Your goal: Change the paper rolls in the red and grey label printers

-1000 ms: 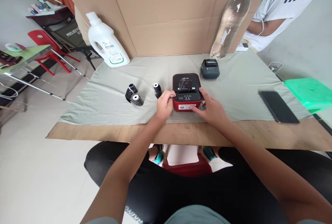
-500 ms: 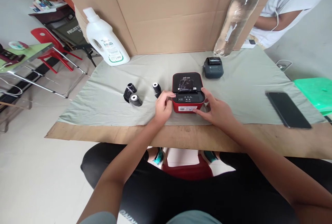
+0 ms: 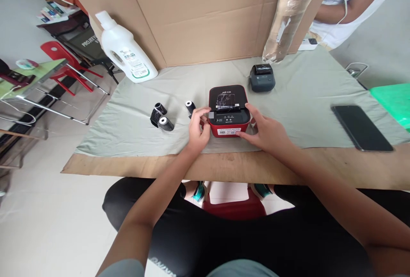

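A small red printer with a black lid point(image 3: 228, 110) sits on the grey cloth point(image 3: 134, 114) near the table's front edge. My left hand point(image 3: 197, 129) grips its left side, thumb and fingers curled round the corner. My right hand point(image 3: 267, 131) clasps its right side, fingers against the red front and thumb on the lid edge. One black paper roll point(image 3: 190, 107) lies just left of my left hand. Two more black rolls point(image 3: 162, 119) lie further left.
A white detergent jug point(image 3: 123, 52) and a clear water bottle point(image 3: 290, 12) stand before a cardboard wall. A dark grey small printer point(image 3: 262, 77) sits behind the red one. A black phone point(image 3: 361, 128) lies right. Another person in white point(image 3: 349, 3) sits far right.
My left hand has shifted slightly forward along the printer's left corner, fingers curling over the lid edge. The printer stays between both hands; the view has drifted a little.
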Motion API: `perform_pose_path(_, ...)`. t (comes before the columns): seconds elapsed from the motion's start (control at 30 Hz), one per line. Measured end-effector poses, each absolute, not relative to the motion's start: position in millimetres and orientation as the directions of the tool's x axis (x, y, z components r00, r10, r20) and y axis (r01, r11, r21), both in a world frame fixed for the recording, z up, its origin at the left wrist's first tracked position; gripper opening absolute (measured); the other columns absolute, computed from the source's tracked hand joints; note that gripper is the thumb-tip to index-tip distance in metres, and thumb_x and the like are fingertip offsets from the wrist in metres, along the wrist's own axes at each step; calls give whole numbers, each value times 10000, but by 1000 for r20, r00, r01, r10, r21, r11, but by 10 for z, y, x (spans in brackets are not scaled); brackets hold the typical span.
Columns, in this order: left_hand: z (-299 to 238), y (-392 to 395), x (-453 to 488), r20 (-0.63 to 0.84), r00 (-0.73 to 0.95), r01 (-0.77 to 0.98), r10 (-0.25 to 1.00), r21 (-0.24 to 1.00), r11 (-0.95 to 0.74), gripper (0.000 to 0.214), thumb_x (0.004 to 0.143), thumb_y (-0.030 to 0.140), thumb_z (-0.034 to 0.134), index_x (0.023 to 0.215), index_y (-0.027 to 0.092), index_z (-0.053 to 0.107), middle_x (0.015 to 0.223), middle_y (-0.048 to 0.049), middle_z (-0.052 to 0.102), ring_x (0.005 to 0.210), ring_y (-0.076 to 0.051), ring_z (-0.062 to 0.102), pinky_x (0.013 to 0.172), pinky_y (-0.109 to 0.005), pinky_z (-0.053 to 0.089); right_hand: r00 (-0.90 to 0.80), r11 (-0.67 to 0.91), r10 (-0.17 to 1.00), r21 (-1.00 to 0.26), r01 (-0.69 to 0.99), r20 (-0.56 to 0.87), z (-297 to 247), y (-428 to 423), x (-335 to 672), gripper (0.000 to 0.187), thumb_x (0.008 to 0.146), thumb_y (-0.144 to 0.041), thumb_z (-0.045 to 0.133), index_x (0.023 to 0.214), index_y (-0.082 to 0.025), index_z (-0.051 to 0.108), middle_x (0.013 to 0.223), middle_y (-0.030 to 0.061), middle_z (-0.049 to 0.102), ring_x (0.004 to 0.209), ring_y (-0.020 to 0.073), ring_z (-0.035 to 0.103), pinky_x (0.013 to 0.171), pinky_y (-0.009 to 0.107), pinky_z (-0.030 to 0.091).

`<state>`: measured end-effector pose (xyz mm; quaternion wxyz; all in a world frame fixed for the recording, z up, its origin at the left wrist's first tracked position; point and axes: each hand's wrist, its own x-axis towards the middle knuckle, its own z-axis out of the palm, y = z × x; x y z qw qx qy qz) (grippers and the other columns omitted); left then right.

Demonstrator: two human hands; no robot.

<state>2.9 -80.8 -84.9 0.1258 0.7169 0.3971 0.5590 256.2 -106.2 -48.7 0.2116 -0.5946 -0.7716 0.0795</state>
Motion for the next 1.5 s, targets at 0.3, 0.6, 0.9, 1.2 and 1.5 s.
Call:
perform_pose_path(0.3, -957, -735, 23, 625, -5, 413, 780, 712, -568, 224, 1051, 340, 423, 1262, 282, 474, 1130, -57, 599, 843, -138, 612, 754, -283, 535, -205, 288, 948, -379, 879, 245, -502, -1059, 2564, 927, 852, -648, 693, 1634, -273, 364, 977, 75, 763, 810, 318, 712, 596, 334, 439)
perform_pose_path(0.6, -946, -756, 48, 639, -36, 316, 768, 737, -598, 208, 1052, 408, 467, 1214, 280, 498, 1044, -40, 611, 817, -139, 589, 782, -299, 524, -207, 285, 950, -379, 880, 233, -496, -1049, 2564, 951, 841, -634, 712, 1645, -278, 352, 1013, 79, 770, 797, 314, 704, 595, 329, 432)
perform_pose_path(0.9, -951, -770, 42, 664, -19, 338, 748, 708, -620, 190, 1058, 378, 463, 1204, 273, 524, 1052, -36, 597, 810, -134, 586, 762, -284, 516, -250, 336, 933, -375, 864, 259, -499, -990, 2606, 972, 890, -591, 636, 1701, -225, 245, 952, 79, 757, 783, 296, 687, 616, 321, 425)
perform_pose_path(1.2, -701, -834, 2, 626, 183, 571, 758, 560, -600, 403, 1088, 496, 352, 1268, 246, 611, 1251, -93, 702, 1283, -272, 511, 1122, -453, 438, -276, 331, 943, -476, 815, 184, -302, -915, 2679, 832, 990, -567, 453, 1712, -227, 218, 917, 55, 761, 645, 233, 615, 622, 336, 441)
perform_pose_path(1.5, -605, -880, 23, 638, 287, 629, 715, 437, -643, 428, 1086, 494, 352, 1197, 217, 659, 1376, -107, 669, 1310, -283, 481, 1177, -491, 352, -290, 354, 935, -548, 758, 203, -245, -854, 2672, 784, 1033, -548, 387, 1720, -236, 175, 840, 39, 739, 623, 226, 604, 611, 333, 450)
